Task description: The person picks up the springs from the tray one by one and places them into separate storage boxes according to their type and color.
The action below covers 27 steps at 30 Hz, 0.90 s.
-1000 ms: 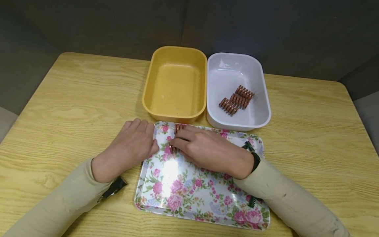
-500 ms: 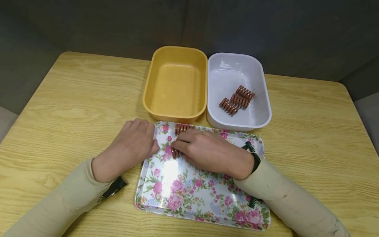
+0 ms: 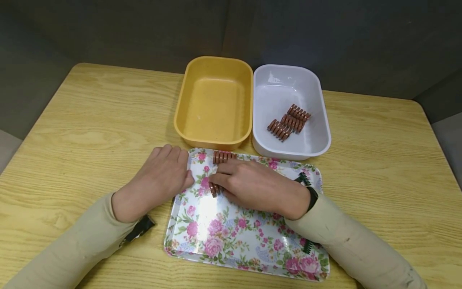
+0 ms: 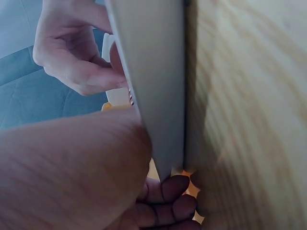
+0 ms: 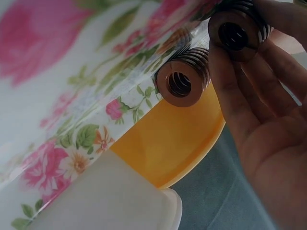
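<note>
My right hand pinches a copper-coloured coil spring over the left part of the flowered tray. The right wrist view gives a closer look at this held spring, with fingers on one side and the thumb on the other. A second copper coil spring lies by the tray's far edge, just beyond my fingers. My left hand grips the left edge of the tray; in the left wrist view its fingers curl beneath the rim.
Behind the tray, a yellow bin stands beside a white bin. Several copper coil springs lie in the white one. Dark green ridged pieces show near my right wrist, partly covered by it. A dark wall rises behind the table.
My right hand stays nearly in place while the pinched spring shifts and turns slightly toward me. More of the spring at the far edge shows now. My left hand keeps still.
</note>
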Motion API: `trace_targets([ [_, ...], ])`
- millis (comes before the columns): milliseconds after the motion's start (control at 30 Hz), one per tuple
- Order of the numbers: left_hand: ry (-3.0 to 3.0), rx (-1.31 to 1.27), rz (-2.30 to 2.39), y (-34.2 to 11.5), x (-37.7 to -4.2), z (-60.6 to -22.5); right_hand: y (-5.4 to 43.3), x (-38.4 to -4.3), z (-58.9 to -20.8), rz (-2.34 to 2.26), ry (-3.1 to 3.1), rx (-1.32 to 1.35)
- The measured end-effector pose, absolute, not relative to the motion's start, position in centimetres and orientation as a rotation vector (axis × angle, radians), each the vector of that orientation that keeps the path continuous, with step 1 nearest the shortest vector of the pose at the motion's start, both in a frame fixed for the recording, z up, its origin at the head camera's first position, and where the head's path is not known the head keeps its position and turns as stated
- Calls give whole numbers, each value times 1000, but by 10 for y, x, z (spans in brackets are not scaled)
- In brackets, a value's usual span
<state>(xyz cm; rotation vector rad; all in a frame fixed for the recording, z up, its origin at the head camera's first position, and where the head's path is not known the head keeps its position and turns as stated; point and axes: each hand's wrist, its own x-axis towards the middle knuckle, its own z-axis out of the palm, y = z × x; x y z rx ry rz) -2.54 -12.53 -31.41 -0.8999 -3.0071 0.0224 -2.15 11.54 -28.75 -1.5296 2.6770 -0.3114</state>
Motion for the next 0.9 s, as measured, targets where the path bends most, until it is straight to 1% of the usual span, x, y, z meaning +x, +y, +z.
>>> trace_targets([
  [900,-2997,-907,26,-125,-25,-313,116,-21,-286,-281,2626,-1511],
])
